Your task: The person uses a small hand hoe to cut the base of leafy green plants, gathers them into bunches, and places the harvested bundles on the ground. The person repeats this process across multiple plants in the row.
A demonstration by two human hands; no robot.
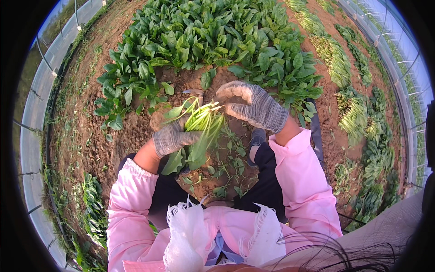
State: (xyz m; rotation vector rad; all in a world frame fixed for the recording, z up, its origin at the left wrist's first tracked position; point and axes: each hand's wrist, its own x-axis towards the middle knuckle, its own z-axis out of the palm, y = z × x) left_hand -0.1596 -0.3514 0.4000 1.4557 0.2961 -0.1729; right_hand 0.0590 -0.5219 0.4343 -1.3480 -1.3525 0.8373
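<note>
My left hand, in a grey knitted work glove, is closed round a small bunch of leafy greens that look like spinach. The pale stem ends point up and right, and the leaves hang down below the hand. Just right of the stem ends is my right hand, gloved the same way, with thumb and fingers apart; whether the fingertips touch a thin root cannot be told. Behind the bunch, a hand tool with a curved metal blade shows partly; its handle is mostly hidden.
Uncut leafy plants grow in a dense bed ahead. Loose leaves lie on the soil between my feet. Cut bunches lie in rows at the right, more at lower left. A dark strip runs beside my right foot.
</note>
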